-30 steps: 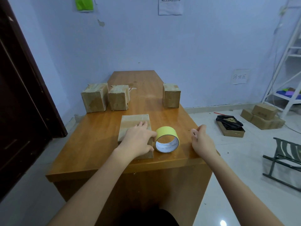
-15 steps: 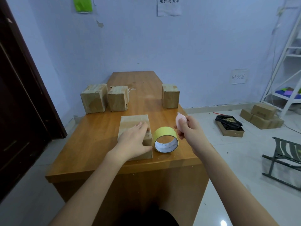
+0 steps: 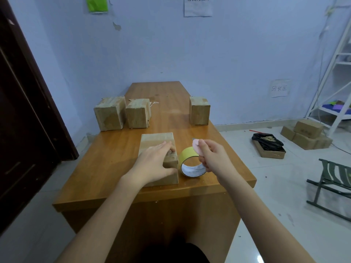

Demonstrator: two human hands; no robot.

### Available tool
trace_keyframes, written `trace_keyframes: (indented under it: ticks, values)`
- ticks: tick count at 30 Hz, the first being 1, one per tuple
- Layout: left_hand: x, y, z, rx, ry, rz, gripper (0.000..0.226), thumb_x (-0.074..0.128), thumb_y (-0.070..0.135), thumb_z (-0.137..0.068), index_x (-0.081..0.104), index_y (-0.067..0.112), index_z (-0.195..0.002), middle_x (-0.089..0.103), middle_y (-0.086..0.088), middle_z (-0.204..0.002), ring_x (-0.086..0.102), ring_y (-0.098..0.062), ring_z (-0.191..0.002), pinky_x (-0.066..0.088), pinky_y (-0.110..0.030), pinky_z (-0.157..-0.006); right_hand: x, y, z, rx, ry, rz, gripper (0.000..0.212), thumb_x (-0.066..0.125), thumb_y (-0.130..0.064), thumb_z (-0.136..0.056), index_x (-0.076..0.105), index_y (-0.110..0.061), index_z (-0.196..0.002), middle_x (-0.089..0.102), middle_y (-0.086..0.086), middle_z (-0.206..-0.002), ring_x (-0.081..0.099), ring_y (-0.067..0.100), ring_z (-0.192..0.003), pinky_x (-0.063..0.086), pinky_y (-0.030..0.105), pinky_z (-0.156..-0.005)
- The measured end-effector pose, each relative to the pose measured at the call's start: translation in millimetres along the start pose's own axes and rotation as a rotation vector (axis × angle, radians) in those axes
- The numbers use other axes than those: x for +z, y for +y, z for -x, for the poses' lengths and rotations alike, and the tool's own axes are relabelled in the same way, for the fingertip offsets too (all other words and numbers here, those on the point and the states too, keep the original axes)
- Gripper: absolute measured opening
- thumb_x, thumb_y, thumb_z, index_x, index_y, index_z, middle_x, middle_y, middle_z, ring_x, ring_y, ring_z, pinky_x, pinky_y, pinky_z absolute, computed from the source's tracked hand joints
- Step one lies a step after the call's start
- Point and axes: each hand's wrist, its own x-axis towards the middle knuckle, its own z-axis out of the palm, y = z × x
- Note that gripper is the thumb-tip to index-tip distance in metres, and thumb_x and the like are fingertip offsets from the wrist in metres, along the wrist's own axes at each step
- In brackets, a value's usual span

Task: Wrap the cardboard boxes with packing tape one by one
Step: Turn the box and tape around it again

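A flat cardboard box (image 3: 157, 138) lies near the front of the wooden table (image 3: 114, 158). My left hand (image 3: 152, 160) rests flat on top of it, fingers straight, with the thumb down its near right corner. Touching the box's right side, a roll of yellow packing tape (image 3: 187, 154) stands on its edge. My right hand (image 3: 214, 156) hovers just over the roll and pinches a small pink tool (image 3: 195, 145) with a grey tip between thumb and fingers. Three more boxes stand further back: two on the left (image 3: 110, 115) (image 3: 137, 115), one on the right (image 3: 199, 112).
A dark door (image 3: 22, 111) is on the left. On the floor to the right are stacked cartons (image 3: 305, 131), an open carton with a black bag (image 3: 267, 145), a folding stool (image 3: 334, 179) and a white rack (image 3: 338, 73).
My right hand picked the pink tool up from the table's right edge, lifted it and moved left over the tape roll. My left hand stayed on the box.
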Motion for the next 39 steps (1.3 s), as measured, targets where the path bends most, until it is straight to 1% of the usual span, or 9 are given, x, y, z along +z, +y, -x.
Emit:
trace_keyframes:
  ticks: [5, 11, 19, 22, 25, 27, 31, 34, 39]
  values:
    - [4.5, -2.0, 3.4, 0.024, 0.032, 0.012, 0.066, 0.068, 0.046, -0.077, 0.04, 0.024, -0.133, 0.046, 0.01, -0.138, 0.028, -0.012, -0.137, 0.032, -0.033, -0.102, 14.8, -1.6, 0.2, 0.086, -0.046, 0.068, 0.02, 0.039, -0.026, -0.099, 0.037, -0.02, -0.119, 0.057, 0.002, -0.081, 0.05, 0.007, -0.06, 0.037, 0.016, -0.042]
    - [7.1, -2.0, 3.3, 0.033, 0.04, -0.034, 0.068, 0.065, 0.048, -0.079, 0.037, 0.024, -0.135, 0.043, 0.009, -0.141, 0.027, -0.012, -0.138, 0.032, -0.034, -0.104, 25.7, -2.5, -0.9, 0.02, -0.028, 0.164, 0.018, 0.045, -0.022, -0.099, 0.051, -0.02, -0.116, 0.066, 0.005, -0.078, 0.05, -0.002, -0.036, 0.036, 0.013, -0.035]
    - [7.2, -0.6, 4.8, 0.067, 0.062, -0.055, 0.065, 0.063, 0.046, -0.081, 0.039, 0.022, -0.135, 0.038, 0.007, -0.146, 0.024, -0.011, -0.139, 0.028, -0.032, -0.107, 42.1, 2.0, -2.3, 0.026, 0.084, 0.328, 0.028, 0.045, -0.025, -0.1, 0.055, -0.02, -0.125, 0.054, -0.005, -0.098, 0.056, 0.006, -0.062, 0.042, 0.014, -0.041]
    - [6.0, 0.0, 5.4, 0.067, 0.06, -0.057, 0.066, 0.063, 0.045, -0.08, 0.038, 0.022, -0.137, 0.036, 0.006, -0.147, 0.024, -0.012, -0.139, 0.027, -0.032, -0.108, 45.7, -0.5, -5.4, 0.031, 0.079, 0.365, 0.03, 0.044, -0.025, -0.1, 0.054, -0.02, -0.127, 0.056, -0.003, -0.1, 0.059, 0.008, -0.066, 0.053, 0.024, -0.055]
    - [5.6, 0.2, 5.3, 0.075, 0.054, -0.059, 0.064, 0.063, 0.045, -0.081, 0.039, 0.022, -0.135, 0.034, 0.006, -0.149, 0.023, -0.012, -0.14, 0.025, -0.032, -0.109, 46.8, -2.1, -7.5, 0.051, 0.064, 0.398, 0.032, 0.041, -0.025, -0.099, 0.054, -0.018, -0.128, 0.063, 0.005, -0.111, 0.064, 0.022, -0.09, 0.057, 0.042, -0.079]
    - [6.2, -0.3, 5.3, 0.078, 0.055, -0.066, 0.061, 0.063, 0.044, -0.081, 0.041, 0.022, -0.133, 0.034, 0.006, -0.149, 0.023, -0.012, -0.14, 0.025, -0.032, -0.109, 45.6, -1.7, -8.4, 0.069, 0.039, 0.393, 0.034, 0.04, -0.024, -0.099, 0.054, -0.016, -0.129, 0.066, 0.01, -0.11, 0.063, 0.025, -0.094, 0.055, 0.042, -0.082]
    - [7.8, -1.3, 5.1, 0.077, 0.068, -0.069, 0.058, 0.064, 0.043, -0.081, 0.042, 0.023, -0.13, 0.037, 0.006, -0.147, 0.024, -0.012, -0.14, 0.026, -0.032, -0.108, 41.5, -2.6, -10.2, 0.114, -0.002, 0.323, 0.037, 0.04, -0.021, -0.097, 0.053, -0.012, -0.131, 0.069, 0.013, -0.105, 0.055, 0.017, -0.078, 0.047, 0.03, -0.069]
    - [8.2, -1.0, 3.9, 0.05, 0.057, -0.053, 0.061, 0.067, 0.042, -0.08, 0.041, 0.024, -0.132, 0.037, 0.007, -0.147, 0.024, -0.013, -0.139, 0.027, -0.034, -0.108, 38.9, -4.8, -9.5, 0.159, -0.017, 0.224, 0.034, 0.041, -0.016, -0.098, 0.055, -0.009, -0.128, 0.062, 0.0, -0.074, 0.055, -0.002, -0.047, 0.038, 0.012, -0.044]
    - [8.5, -0.4, 2.6, 0.026, 0.041, -0.036, 0.064, 0.069, 0.041, -0.079, 0.039, 0.023, -0.132, 0.038, 0.007, -0.146, 0.024, -0.014, -0.139, 0.028, -0.035, -0.107, 34.0, -5.5, -6.9, 0.184, -0.035, 0.172, 0.033, 0.041, -0.015, -0.099, 0.056, -0.009, -0.127, 0.056, 0.0, -0.063, 0.044, -0.004, -0.03, 0.031, 0.011, -0.034]
